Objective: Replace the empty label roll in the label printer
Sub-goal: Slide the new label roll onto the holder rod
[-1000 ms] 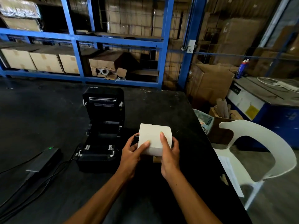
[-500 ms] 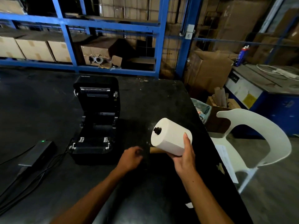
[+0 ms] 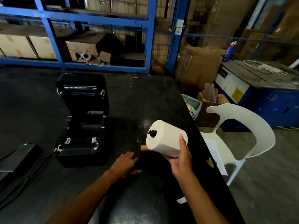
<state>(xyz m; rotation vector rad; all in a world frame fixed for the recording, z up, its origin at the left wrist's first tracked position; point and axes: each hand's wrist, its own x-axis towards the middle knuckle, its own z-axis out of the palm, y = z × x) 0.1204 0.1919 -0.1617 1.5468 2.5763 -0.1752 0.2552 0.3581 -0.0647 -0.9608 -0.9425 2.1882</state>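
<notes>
The white label roll [image 3: 166,138] is held above the near right part of the black table [image 3: 145,97], tilted, with a black spindle end [image 3: 152,133] protruding from its left face (a brown cardboard core [image 3: 144,147] lies on the table just behind it). The right hand [image 3: 181,157] grasps the roll from below, and the left hand [image 3: 125,164] rests flat and empty on the table. The label printer [image 3: 82,118] stands to the left with its lid raised, a white chair [image 3: 242,131] to the right.

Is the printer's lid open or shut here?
Open. The printer has its lid tipped back, and the roll bay is exposed, with no roll in it.
</notes>
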